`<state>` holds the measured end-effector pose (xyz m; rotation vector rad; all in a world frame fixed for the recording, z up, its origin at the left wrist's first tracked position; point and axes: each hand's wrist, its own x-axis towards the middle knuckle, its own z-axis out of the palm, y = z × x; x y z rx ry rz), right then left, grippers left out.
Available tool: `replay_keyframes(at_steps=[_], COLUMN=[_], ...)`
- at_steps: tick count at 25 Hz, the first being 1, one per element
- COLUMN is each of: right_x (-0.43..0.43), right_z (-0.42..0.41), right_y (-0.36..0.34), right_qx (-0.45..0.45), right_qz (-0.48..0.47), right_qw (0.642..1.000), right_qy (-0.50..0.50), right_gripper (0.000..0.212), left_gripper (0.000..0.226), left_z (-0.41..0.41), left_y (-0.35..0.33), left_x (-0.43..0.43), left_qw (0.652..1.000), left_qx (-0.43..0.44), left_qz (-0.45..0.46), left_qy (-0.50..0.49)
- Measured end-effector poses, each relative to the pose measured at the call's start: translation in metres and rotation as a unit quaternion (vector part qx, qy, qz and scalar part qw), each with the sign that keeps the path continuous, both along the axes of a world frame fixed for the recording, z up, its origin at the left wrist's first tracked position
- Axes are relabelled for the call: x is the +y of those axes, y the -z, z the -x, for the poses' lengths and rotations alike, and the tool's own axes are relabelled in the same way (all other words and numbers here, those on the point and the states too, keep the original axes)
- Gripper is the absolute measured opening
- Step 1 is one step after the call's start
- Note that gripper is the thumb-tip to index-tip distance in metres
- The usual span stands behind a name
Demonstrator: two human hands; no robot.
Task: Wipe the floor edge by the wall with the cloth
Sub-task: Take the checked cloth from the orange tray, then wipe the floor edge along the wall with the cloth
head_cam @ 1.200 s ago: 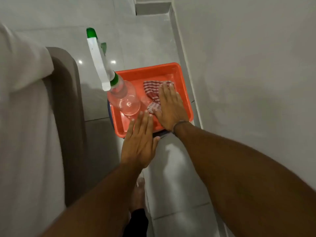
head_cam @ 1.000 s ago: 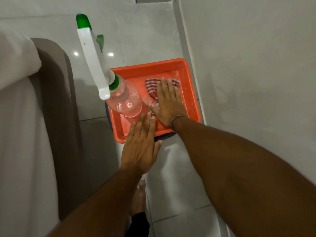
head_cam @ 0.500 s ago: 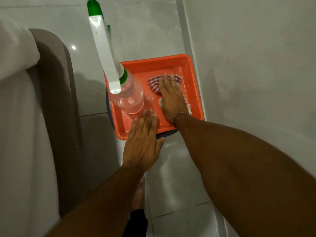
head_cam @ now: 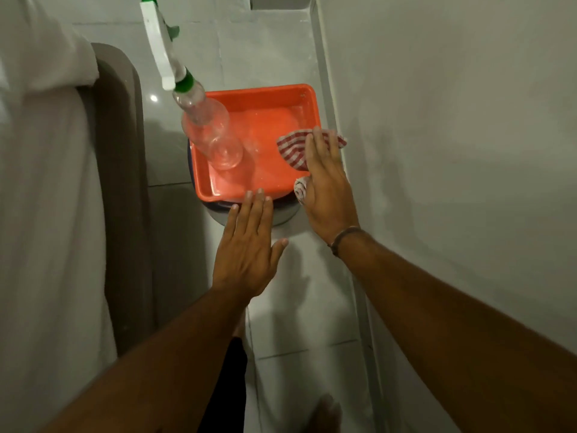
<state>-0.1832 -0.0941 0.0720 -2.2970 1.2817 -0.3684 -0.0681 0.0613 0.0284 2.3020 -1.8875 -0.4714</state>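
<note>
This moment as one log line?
right hand: flat on cloth at tray's wall-side rim | left hand: open, near tray | spray bottle: in tray

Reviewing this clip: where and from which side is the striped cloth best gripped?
Probably the bunched roll of the striped cloth by the orange tray's near right corner, pinched from above by the right hand lying on it; the rest lies flat over the rim.

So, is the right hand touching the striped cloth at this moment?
Touching. The head view shows the right hand lying flat on the striped cloth, which sticks out from under its fingers at the right rim of the orange tray.
</note>
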Motion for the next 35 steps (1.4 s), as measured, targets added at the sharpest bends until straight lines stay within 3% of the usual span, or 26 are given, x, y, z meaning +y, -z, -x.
replay_keyframes(at_steps=[5,12,19,23,27,35], right_x=[0.113,0.219,0.195,0.208,0.195,0.098], right_z=[0.099,0.189,0.195,0.204,0.208,0.195], right_y=[0.035,0.189,0.344,0.408,0.424,0.417], right_qx=[0.043,0.18,0.228,0.241,0.216,0.23], right_qz=[-0.045,-0.17,-0.139,-0.023,0.051,0.05], right_qw=[0.998,0.969,0.964,0.97,0.975,0.97], right_qy=[0.011,-0.001,-0.007,-0.016,-0.03,0.055], right_gripper=[0.086,0.086,0.089,0.074,0.069,0.068], left_gripper=[0.082,0.083,0.085,0.083,0.077,0.078], left_z=[0.067,0.135,0.147,0.157,0.151,0.152], left_y=[0.031,0.144,0.285,0.359,0.395,0.398], left_x=[0.09,0.165,0.135,0.128,0.141,0.143], left_qw=[0.999,0.994,0.996,0.997,0.999,0.999], left_qx=[-0.018,-0.011,-0.007,-0.001,-0.027,-0.027], left_qz=[-0.039,-0.11,-0.092,-0.08,-0.001,0.025], left_qy=[-0.011,0.014,-0.01,0.004,0.022,0.018])
